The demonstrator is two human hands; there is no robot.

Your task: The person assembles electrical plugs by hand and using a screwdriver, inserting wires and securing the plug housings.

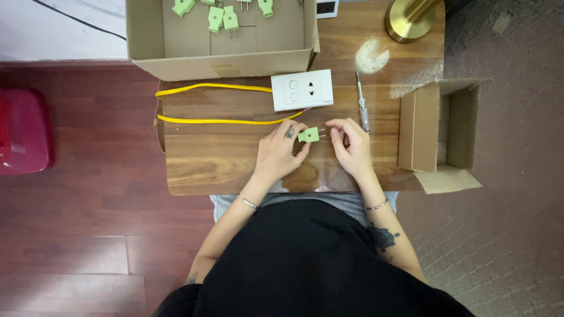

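Note:
My left hand (278, 151) pinches a small green two-pin plug (309, 135) over the wooden table (217, 161), its pins pointing right. My right hand (351, 145) hovers just right of the plug with fingers curled near the pins; whether it touches them is unclear. A yellow cable (214, 104) loops across the table from the left and ends near my left fingers. Behind the plug lies a white socket plate (302, 90).
A screwdriver (362, 105) lies right of the socket plate. An open cardboard box (218, 36) at the back holds several green plugs. A smaller open carton (437, 130) stands at the table's right edge. A brass lamp base (408, 20) stands at the back right, a red stool (23, 130) on the floor at left.

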